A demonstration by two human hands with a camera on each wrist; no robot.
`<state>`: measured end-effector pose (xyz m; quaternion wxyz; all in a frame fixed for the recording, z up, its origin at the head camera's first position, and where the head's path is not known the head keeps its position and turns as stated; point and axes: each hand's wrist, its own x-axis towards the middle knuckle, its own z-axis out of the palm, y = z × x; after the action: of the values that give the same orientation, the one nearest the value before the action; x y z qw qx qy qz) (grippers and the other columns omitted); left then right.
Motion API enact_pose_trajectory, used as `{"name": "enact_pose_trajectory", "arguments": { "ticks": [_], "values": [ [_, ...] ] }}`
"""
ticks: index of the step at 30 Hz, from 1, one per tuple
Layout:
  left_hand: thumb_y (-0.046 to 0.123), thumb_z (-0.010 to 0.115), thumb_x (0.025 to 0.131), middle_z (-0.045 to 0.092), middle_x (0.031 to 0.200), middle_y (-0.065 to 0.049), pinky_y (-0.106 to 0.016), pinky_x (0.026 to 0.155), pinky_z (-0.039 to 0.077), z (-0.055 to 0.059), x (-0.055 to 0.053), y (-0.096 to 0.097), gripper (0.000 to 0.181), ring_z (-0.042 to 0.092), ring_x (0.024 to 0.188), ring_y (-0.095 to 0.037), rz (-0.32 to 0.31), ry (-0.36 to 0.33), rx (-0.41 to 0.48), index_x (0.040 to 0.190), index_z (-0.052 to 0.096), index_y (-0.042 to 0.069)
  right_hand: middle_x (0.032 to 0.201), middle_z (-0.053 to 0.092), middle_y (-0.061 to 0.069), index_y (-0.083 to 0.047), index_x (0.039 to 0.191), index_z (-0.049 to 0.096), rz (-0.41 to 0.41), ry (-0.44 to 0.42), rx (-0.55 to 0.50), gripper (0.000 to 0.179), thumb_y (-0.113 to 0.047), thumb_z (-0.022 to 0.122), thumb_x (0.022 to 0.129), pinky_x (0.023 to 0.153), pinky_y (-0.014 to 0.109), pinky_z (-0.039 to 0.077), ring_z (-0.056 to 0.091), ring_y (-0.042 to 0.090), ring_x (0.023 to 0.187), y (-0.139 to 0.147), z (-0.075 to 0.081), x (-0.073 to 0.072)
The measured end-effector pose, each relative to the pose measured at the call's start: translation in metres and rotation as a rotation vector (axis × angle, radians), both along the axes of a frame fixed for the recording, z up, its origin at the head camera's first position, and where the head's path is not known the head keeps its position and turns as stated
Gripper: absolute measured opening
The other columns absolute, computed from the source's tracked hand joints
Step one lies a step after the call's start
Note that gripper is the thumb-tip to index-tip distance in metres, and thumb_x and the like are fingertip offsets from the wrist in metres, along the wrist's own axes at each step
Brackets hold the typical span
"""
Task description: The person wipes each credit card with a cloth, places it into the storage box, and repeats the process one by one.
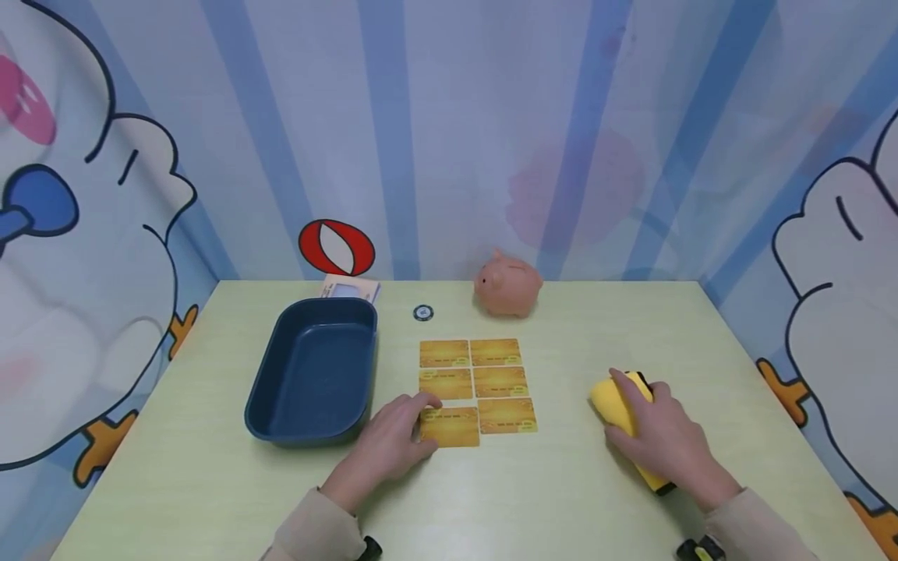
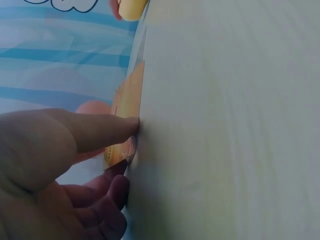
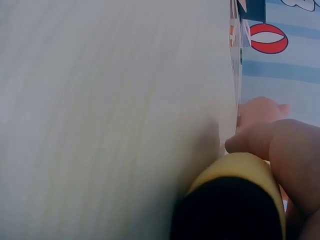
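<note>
Several gold bank-style cards lie on the table in two columns of three. My left hand is at the left end of the near-left gold card, its index finger at the far edge and its thumb at the near edge. In the left wrist view that card shows behind the thumb. Over to the right, my right hand grips a yellow rounded object with black parts at its ends. The right wrist view shows its wide black end close up; its kind cannot be made out.
A deep blue tray stands left of the cards, with a small pale box behind it. Near the back edge are a round poker chip and a pink piggy bank. A printed curtain hangs behind the table.
</note>
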<state>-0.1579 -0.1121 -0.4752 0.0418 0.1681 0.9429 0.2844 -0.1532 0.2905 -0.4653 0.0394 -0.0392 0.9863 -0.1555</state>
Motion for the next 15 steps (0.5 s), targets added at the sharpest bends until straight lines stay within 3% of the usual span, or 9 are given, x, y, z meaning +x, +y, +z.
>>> {"name": "enact_pose_trajectory", "arguments": {
  "ticks": [7,12,15],
  "values": [
    [0.010,0.085,0.086,0.058,0.093,0.002,-0.028,0.068,0.042,-0.0029,-0.0003,-0.0013,0.048,0.049,0.081,-0.014,-0.021,0.006,0.054,0.130,0.066,0.015,0.127,0.045,0.039,-0.018,0.163,0.032,0.010,-0.027,0.064,0.088,-0.053,0.073,0.093,0.050,0.042,0.046,0.053,0.043,0.093,-0.0031,0.0008,0.0020],
    [0.003,0.083,0.086,0.058,0.096,0.000,-0.025,0.068,0.045,-0.0007,0.0011,-0.0047,0.052,0.050,0.080,-0.012,-0.032,0.003,0.152,0.135,0.066,0.009,0.127,0.047,0.039,-0.018,0.162,0.034,0.033,-0.040,0.060,0.084,-0.044,0.074,0.093,0.051,0.041,0.047,0.055,0.041,0.091,-0.0029,0.0012,-0.0005],
    [0.001,0.081,0.087,0.061,0.108,-0.003,-0.024,0.069,0.049,0.0025,0.0012,-0.0063,0.054,0.054,0.080,-0.012,-0.018,-0.033,0.224,0.139,0.065,0.006,0.128,0.047,0.040,-0.018,0.163,0.034,0.046,-0.032,0.032,0.082,-0.039,0.073,0.094,0.051,0.039,0.046,0.056,0.037,0.088,-0.0014,0.0006,-0.0024]
  ]
}}
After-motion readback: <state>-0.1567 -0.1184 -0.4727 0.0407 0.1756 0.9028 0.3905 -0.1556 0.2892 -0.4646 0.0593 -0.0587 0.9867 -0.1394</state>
